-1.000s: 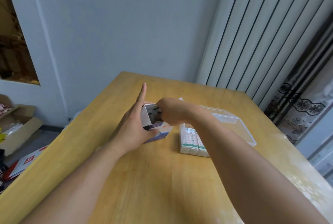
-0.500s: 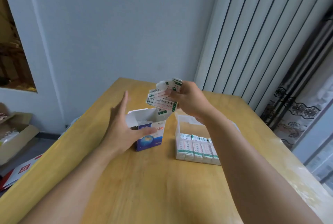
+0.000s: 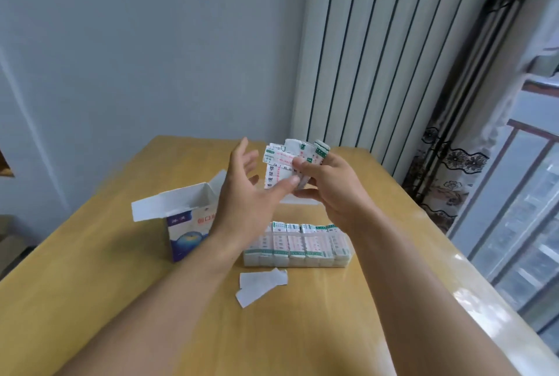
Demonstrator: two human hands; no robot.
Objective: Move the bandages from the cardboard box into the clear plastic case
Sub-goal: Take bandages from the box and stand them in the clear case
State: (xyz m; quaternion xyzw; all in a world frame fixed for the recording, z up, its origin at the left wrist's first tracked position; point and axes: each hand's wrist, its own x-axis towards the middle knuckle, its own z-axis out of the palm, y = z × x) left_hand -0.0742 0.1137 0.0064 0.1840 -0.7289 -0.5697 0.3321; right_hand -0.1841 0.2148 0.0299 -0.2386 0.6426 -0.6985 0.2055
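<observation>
A loose bunch of bandages is pinched upright in the right hand, directly above the clear plastic case, while the left hand is spread beside it.

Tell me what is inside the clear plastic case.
The clear plastic case holds a row of bandage stacks along its near wall. The right hand and left hand cover the part behind them, so its contents cannot be seen.
</observation>
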